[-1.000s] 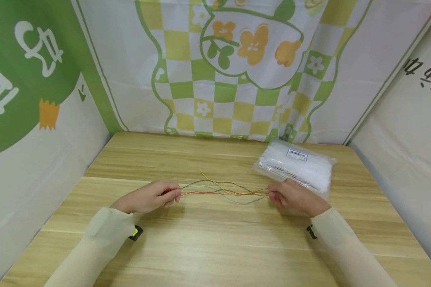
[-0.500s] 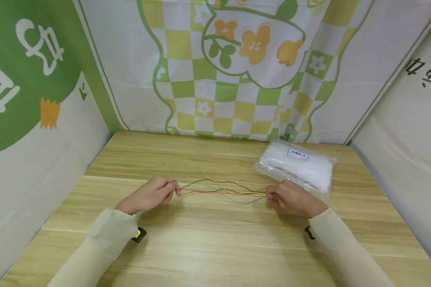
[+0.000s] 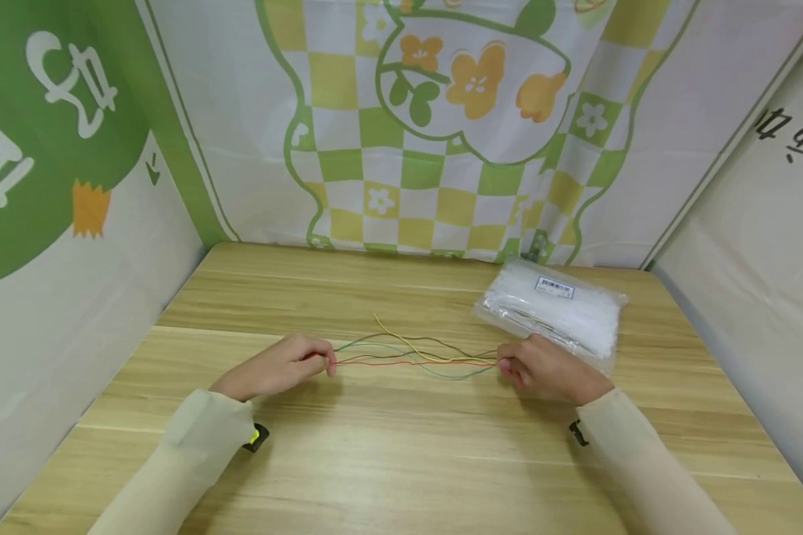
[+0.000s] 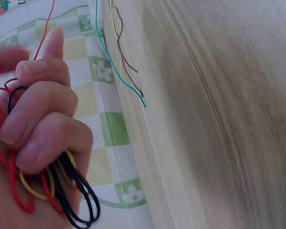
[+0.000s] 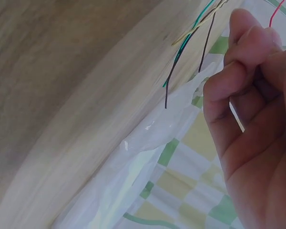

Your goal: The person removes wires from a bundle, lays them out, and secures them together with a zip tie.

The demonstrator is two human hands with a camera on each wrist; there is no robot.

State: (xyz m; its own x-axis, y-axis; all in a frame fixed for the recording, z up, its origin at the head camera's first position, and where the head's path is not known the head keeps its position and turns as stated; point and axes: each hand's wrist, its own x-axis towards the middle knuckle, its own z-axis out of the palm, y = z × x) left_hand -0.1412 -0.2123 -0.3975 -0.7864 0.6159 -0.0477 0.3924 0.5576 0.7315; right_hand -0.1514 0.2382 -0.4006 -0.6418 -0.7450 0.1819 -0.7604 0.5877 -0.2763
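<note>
My left hand (image 3: 284, 364) curls its lower fingers around a coiled bundle of wires (image 4: 98, 207) in black, red and yellow, best seen in the left wrist view. Between both hands a thin red wire (image 3: 411, 363) runs nearly straight. My right hand (image 3: 549, 368) pinches the red wire's other end between thumb and fingertips, and that tip is hidden by the fingers. Beneath the red wire, a green wire (image 3: 451, 378), brown wires (image 3: 435, 339) and a yellow wire (image 3: 395, 333) lie loosely on the table, some passing behind the hands in the head view.
A clear plastic bag (image 3: 555, 308) of white contents with a barcode label lies behind my right hand on the wooden table (image 3: 388, 461). Patterned fabric (image 3: 415, 148) hangs at the table's back edge, with printed cloth on both sides.
The left fingers have shifted their hold, and the red bundle that showed at them is now hidden in the head view. The red wire has moved slightly nearer; the right hand stays almost still.
</note>
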